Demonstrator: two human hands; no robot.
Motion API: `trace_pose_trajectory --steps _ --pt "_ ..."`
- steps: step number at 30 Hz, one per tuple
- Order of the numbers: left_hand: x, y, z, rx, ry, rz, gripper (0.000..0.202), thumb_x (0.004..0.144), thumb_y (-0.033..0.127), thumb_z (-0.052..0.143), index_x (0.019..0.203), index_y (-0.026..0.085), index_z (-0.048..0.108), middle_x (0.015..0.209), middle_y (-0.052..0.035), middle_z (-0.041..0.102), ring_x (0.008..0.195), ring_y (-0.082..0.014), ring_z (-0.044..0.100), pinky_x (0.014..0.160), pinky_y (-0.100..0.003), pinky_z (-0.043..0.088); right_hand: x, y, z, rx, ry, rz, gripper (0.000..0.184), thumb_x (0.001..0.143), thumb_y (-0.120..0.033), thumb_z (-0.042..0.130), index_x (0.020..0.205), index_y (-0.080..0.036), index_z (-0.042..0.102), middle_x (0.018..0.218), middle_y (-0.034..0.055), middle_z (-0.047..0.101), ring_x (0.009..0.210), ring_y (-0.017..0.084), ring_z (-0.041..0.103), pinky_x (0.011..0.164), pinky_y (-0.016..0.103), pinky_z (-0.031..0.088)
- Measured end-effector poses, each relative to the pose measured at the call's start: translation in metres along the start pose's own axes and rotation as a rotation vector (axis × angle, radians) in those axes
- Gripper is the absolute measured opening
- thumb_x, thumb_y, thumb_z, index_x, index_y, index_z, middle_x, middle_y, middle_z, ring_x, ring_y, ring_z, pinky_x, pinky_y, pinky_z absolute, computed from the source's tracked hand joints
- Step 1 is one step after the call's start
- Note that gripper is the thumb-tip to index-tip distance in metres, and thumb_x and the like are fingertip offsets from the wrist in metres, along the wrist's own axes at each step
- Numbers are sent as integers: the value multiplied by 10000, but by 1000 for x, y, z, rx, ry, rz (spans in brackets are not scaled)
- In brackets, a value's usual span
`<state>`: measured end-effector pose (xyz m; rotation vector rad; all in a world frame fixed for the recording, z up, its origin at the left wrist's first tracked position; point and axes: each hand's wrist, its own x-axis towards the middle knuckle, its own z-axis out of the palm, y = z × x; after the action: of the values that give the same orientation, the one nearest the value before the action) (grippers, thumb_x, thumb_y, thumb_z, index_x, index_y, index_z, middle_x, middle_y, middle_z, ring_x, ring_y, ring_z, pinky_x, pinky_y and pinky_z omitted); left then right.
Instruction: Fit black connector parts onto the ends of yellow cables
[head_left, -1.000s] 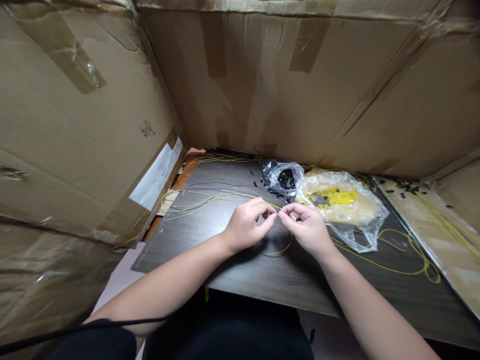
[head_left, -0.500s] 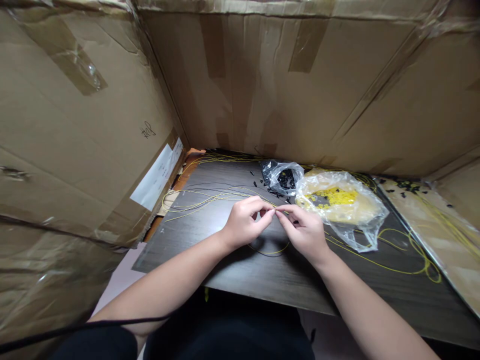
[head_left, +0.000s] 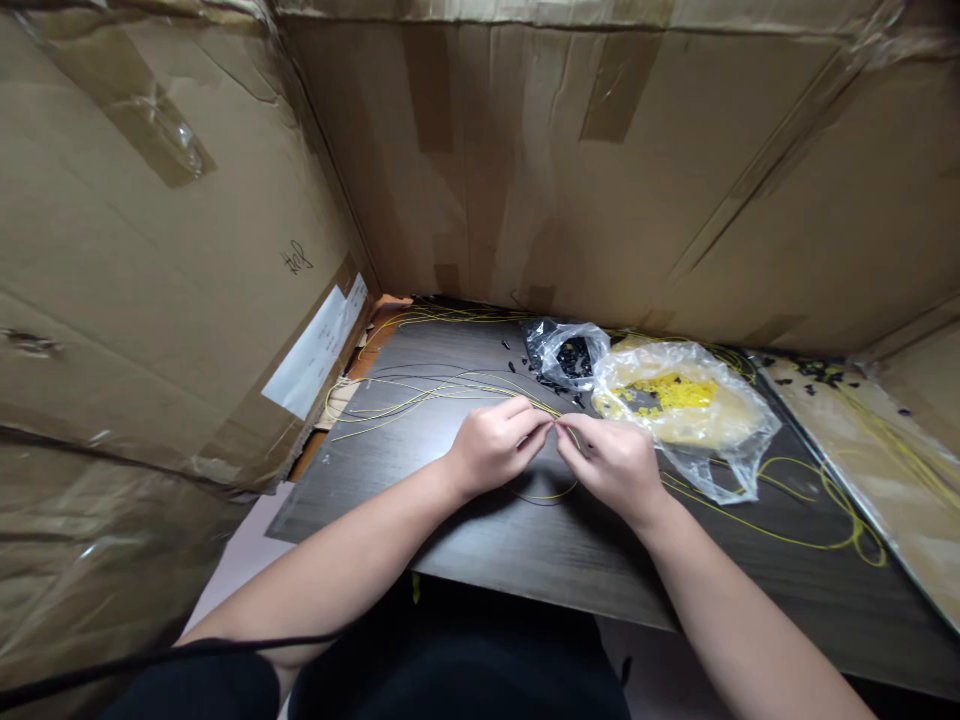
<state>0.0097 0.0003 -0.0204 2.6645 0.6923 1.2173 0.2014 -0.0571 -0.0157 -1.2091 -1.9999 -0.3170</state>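
Observation:
My left hand (head_left: 491,447) and my right hand (head_left: 611,462) meet fingertip to fingertip over the middle of a dark wooden table (head_left: 480,540). Both are closed in a pinch on a thin yellow wire (head_left: 551,494) that loops down between them onto the table. Whether a small part sits at the pinch I cannot make out. More yellow and black wires (head_left: 420,392) trail off to the left behind my left hand.
A clear bag of small black parts (head_left: 571,354) and a clear bag of yellow parts (head_left: 679,400) lie just behind my right hand. Taped cardboard walls (head_left: 525,160) enclose the table at back and left. A cardboard sheet (head_left: 870,450) with loose parts lies at right.
Both hands have dropped slightly toward the table and their fingertips have closed tighter together. The wire loop below them has shifted a little.

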Motion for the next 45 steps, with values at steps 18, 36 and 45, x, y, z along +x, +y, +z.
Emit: trace_pose_trajectory --steps 18,36,45 --pt "3 1 -4 143 109 113 161 951 219 561 973 163 711 739 -25 673 609 -100 595 575 -218 444 -4 -11 5 18 92 132 140 928 -233 628 1007 -163 721 704 22 721 541 127 623 551 260 432" --pt "2 6 0 49 245 126 89 900 190 625 912 159 708 619 12 607 500 -77 478 491 -215 362 -9 -37 3 193 197 129 193 906 -175 588 1026 -130 732 727 78 737 515 141 622 534 278 492" --pt "-1 4 -6 99 246 192 67 891 176 647 936 163 695 637 14 623 503 -66 501 510 -209 383 -9 -39 -2 359 141 177 216 915 -180 555 1022 -129 736 765 84 731 566 160 642 540 283 492"
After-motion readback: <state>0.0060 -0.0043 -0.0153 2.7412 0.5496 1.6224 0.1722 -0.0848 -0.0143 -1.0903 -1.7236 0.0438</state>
